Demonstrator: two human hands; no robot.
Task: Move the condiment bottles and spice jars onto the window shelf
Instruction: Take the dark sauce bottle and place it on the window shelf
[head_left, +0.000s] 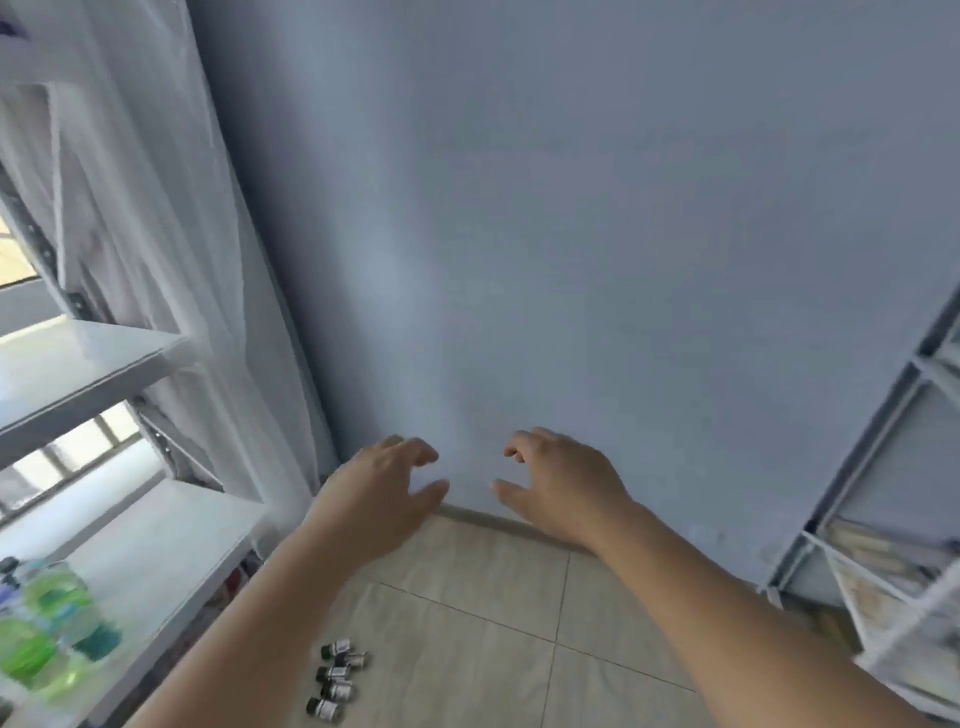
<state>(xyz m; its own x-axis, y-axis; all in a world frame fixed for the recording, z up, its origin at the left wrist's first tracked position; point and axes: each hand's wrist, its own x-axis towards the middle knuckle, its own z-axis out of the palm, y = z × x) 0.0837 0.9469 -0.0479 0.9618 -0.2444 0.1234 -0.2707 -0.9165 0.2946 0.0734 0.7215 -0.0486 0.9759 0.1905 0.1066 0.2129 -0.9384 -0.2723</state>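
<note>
While the left hand (384, 493) and the right hand (561, 483) hover empty before the blue-grey wall (571, 208), fingers (423, 453) loosely curled, five small spice jars (336, 679) lie on their sides on the tiled floor (493, 618), dark caps pointing left, near the window shelf (171, 545) that carries blurred green bottles (47, 623).

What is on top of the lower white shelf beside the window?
On the lower shelf, green and clear bottles sit at its near end, too blurred to count. The curtain veils its far corner, so that part cannot be seen.
</note>
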